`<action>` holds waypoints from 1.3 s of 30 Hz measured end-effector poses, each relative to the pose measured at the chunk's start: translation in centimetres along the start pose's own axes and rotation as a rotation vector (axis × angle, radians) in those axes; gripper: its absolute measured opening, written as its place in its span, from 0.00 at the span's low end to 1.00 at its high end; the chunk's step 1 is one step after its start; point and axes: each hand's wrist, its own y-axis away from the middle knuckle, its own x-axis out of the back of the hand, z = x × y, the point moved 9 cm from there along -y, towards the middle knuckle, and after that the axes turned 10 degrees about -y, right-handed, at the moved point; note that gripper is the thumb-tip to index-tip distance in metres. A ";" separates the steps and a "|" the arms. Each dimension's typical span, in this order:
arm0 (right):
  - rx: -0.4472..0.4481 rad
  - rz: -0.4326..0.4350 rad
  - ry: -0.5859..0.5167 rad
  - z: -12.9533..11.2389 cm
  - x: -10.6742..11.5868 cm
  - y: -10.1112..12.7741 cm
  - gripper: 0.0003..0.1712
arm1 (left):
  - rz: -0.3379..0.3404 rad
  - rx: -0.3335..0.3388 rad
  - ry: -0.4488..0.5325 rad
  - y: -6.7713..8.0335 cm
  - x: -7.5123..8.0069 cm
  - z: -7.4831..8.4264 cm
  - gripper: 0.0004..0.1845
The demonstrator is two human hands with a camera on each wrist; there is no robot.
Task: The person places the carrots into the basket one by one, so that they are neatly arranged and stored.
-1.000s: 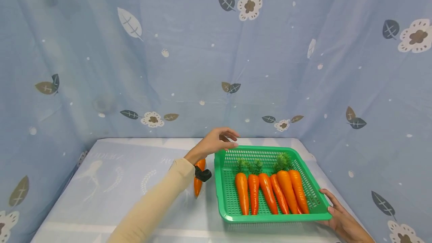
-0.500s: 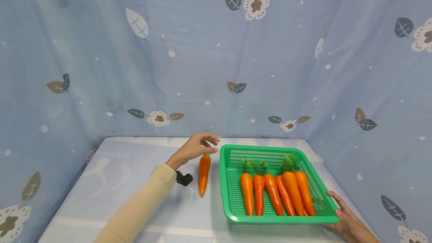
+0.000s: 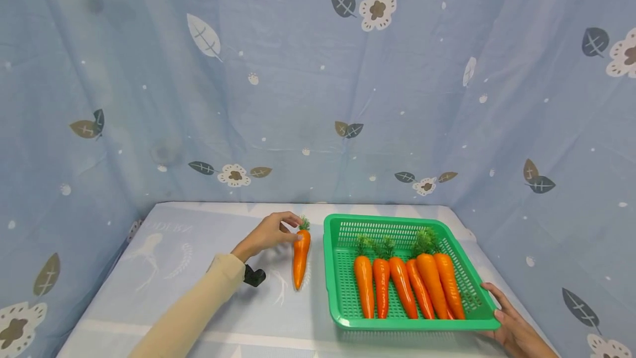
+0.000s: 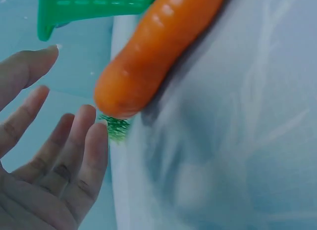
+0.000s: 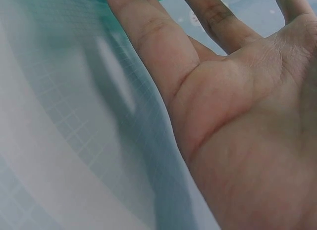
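The carrot (image 4: 158, 52) runs off the left wrist view's top edge, only a corner of the tray (image 4: 89, 7) shows there, and the right hand (image 3: 517, 330) is cut by the head view's bottom edge.

We see bare table (image 3: 164, 269) from 7 to 10 o'clock of the loose carrot (image 3: 300, 251), open to a hand. At 3 o'clock the green basket (image 3: 343, 314) wall stands just beside it, leaving a narrow gap. Cloth walls (image 3: 89, 126) close the table at 9, 12 and 3 o'clock.
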 end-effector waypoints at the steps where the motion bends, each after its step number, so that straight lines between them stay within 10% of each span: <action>1: 0.002 -0.007 -0.002 0.0 0.0 0.0 0.31 | -0.002 0.008 -0.003 0.0 -0.1 -0.2 0.21; 13: 0.005 -0.040 -0.024 0.1 -0.3 -0.1 0.32 | -0.003 0.110 -0.099 -1.0 -2.4 -2.4 0.24; 39: 0.038 -0.099 -0.074 0.0 -0.7 -0.1 0.34 | -0.011 0.188 -0.175 -1.9 -3.4 -1.7 0.25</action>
